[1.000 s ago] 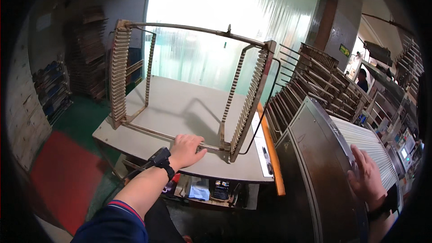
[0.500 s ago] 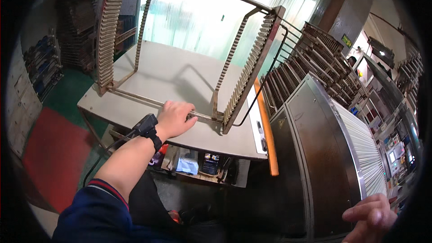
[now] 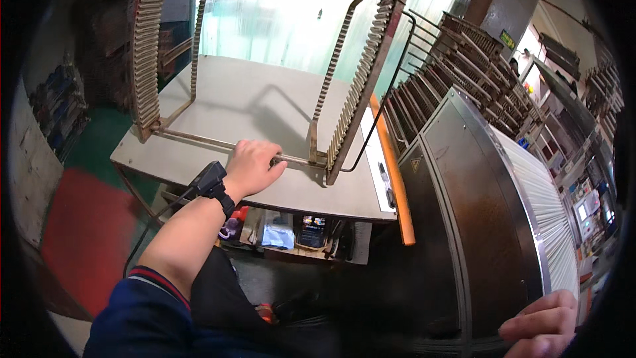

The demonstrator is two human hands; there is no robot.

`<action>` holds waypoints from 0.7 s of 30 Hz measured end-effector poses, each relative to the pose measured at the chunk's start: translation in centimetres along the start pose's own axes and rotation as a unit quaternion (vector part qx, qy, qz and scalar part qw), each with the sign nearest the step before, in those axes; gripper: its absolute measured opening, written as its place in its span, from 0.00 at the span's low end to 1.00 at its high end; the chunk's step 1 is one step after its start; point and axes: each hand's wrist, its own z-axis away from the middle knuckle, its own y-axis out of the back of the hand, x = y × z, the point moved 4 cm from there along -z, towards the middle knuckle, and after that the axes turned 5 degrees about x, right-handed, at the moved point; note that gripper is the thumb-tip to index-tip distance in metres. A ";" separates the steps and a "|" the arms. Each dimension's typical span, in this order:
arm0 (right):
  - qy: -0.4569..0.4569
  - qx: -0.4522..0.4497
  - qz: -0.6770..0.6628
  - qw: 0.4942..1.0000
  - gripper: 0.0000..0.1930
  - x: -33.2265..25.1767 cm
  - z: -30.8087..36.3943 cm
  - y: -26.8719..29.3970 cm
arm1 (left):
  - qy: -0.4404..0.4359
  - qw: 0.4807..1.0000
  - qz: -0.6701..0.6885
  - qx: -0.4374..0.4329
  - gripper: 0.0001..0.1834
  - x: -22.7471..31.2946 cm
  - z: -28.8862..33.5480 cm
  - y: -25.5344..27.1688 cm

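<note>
A worn metal rack [image 3: 363, 83] with slotted, comb-like side rails stands upright on a pale table. My left hand [image 3: 253, 166] is closed around the rack's lower front bar [image 3: 199, 138], nearer its right end. On that wrist sits a black strapped device [image 3: 211, 182] with a cable. At the lower right edge, my right hand [image 3: 543, 325] hovers apart from the rack, beside the metal cabinet. Its fingers are loosely bent with nothing visible in them, and part of it lies outside the picture.
The pale table [image 3: 232, 83] has an orange strip [image 3: 392, 179] along its right edge, with a pen [image 3: 384, 176] beside it. Right of it stands a dark metal cabinet [image 3: 477, 199]. More slotted racks [image 3: 457, 73] are stacked behind. Packets [image 3: 277, 231] lie on a shelf underneath.
The whole view has shifted slightly, so the rack and table sit a little higher and further left. My left hand keeps its hold on the bar. My right hand appears slightly lower.
</note>
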 end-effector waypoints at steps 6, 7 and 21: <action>-0.139 -0.073 0.155 0.975 0.22 1.2 4.8 1.1 | -0.001 1.000 0.003 0.011 0.14 0.3 -0.3 0.3; -0.093 0.002 0.078 0.993 0.22 0.7 1.3 -0.5 | 0.008 1.000 0.003 -0.008 0.14 0.8 -0.6 0.3; -0.112 -0.130 0.034 0.985 0.16 0.6 0.3 0.5 | 0.024 0.999 0.011 -0.027 0.14 0.6 -0.8 0.7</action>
